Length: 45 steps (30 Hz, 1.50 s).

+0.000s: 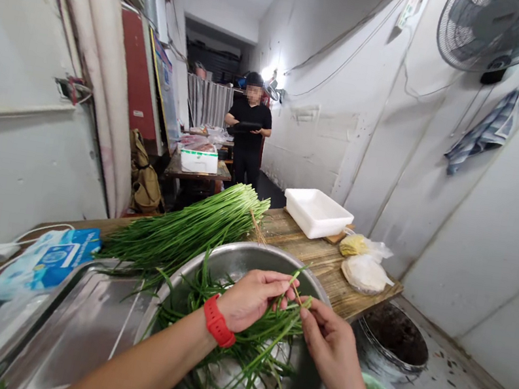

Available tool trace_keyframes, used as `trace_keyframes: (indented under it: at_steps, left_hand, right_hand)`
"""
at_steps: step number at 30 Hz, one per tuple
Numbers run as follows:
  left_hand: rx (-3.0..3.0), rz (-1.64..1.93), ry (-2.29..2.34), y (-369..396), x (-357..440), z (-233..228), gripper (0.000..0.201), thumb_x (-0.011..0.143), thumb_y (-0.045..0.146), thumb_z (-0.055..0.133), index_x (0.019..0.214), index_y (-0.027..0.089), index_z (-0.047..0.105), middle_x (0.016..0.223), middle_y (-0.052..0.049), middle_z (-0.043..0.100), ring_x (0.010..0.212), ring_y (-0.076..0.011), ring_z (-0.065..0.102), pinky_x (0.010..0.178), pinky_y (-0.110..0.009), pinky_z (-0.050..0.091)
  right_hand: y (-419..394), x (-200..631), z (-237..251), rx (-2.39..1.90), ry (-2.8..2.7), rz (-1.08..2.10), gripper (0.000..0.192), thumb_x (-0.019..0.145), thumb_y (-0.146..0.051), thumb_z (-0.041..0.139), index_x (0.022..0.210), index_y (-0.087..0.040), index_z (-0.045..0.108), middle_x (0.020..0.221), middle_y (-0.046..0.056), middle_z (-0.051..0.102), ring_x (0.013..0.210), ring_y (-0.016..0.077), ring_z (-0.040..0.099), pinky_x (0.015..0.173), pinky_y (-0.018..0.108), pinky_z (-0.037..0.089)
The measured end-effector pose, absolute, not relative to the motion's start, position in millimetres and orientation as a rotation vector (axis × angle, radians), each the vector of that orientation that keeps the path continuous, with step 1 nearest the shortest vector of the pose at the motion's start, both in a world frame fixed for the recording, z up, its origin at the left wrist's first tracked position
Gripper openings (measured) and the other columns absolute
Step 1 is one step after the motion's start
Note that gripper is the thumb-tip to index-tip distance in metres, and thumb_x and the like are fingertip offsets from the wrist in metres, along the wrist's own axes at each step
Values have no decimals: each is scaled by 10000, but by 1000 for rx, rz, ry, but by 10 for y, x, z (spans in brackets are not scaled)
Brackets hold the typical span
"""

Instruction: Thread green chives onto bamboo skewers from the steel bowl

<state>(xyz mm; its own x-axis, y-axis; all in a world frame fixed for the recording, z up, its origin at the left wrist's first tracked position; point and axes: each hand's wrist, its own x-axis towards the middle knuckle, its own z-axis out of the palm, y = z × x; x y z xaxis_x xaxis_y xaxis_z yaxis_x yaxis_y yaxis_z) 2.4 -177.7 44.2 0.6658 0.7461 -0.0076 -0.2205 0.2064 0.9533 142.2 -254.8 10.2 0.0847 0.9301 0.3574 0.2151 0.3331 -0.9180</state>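
Note:
Above a big steel basin [317,370], my two hands work close together on garlic chives [260,335]. My left hand [254,300], with a red band at the wrist, is closed in a pinch, and a pale green chive end sticks up past its fingertips. My right hand [327,339] pinches the chives' ends, whose long leaves trail down into the basin. A thin bamboo skewer [299,293] spans the gap between the fingertips; which hand grips it I cannot tell. Loose chives lie in the basin under my hands.
A large chive pile [184,228] lies behind the basin, beside several skewers [257,226]. A steel tray [83,324] and blue packet [49,259] are left. A white tub [318,214], plastic bags [366,272] and floor bucket [394,340] are right. A person [250,123] stands beyond.

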Motion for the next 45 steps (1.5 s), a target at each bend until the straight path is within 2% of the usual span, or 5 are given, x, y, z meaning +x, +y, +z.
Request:
trace_keyframes:
  at_steps: [21,30,33,37,45]
  left_hand:
    - [1357,751,589,-1813,41,409,215,695,294,619,692,82,654,770,-59,584,558,-74,431,580,-232,329]
    - [1962,686,653,-1936,27,432,221,747,272,547,630,122,658,705,-35,572,673,-120,494,668,-237,377]
    - [2191,663,594,-1907,-23,495,195,763,258,523,735,157,688,898,-49,615,862,-146,530,800,-239,377]
    - [2209,577,741,-1550,-96,584,262,790,263,466,916,161,673,940,-44,659,858,-148,577,801,-239,402]
    - [2462,248,1034,-902,377,-208,195,699,177,553,826,178,701,847,-55,683,790,-175,602,685,-230,399]
  right_hand:
    - [-2608,1444,59,-1145,-1362,807,251,816,-331,481,955,-158,597,521,-37,340,467,72,283,422,177,268]
    - [-2530,1416,-22,-1096,-1256,891,385,808,-369,504,1115,-145,439,495,-73,370,426,51,310,395,155,247]
    - [-2595,1478,9,-1102,-1258,923,318,792,-379,525,1001,-139,505,500,-60,391,416,45,319,384,155,242]
    - [-2849,1654,44,-1236,-1139,848,290,754,-387,573,927,-156,542,527,-36,432,437,55,355,377,153,253]
    - [-3235,1687,-261,-1392,-1008,845,300,701,-417,609,853,-164,557,538,-15,471,434,77,366,373,175,271]
